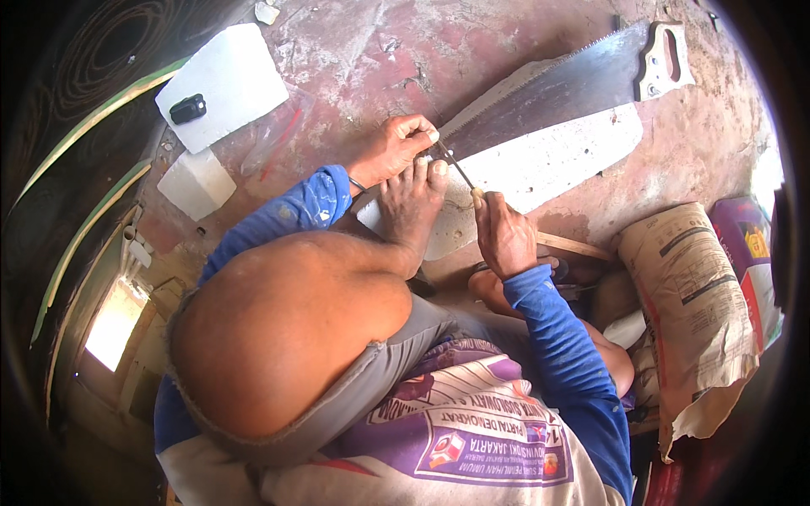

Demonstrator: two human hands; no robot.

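A long handsaw [557, 97] with a pale handle [654, 84] lies on a large white board [557, 156], its toothed edge facing away from me. A thin dark file-like rod [456, 166] spans my hands at the saw's narrow end. My left hand [392, 148] pinches the rod's far end between thumb and fingers, just above the toes of my bare foot [409, 211], which rests at the board's left part. My right hand [506, 232] is closed on the rod's near end, its thumb along it. Whether the rod touches the saw teeth is unclear.
A white offcut [236, 67] carries a small black object [187, 110]; a smaller piece [198, 181] and clear plastic [266, 139] lie nearby. Paper sacks [683, 287], a purple sack [751, 244] and a wooden strip [574, 246] are at right; dark curved panels [93, 118] at left.
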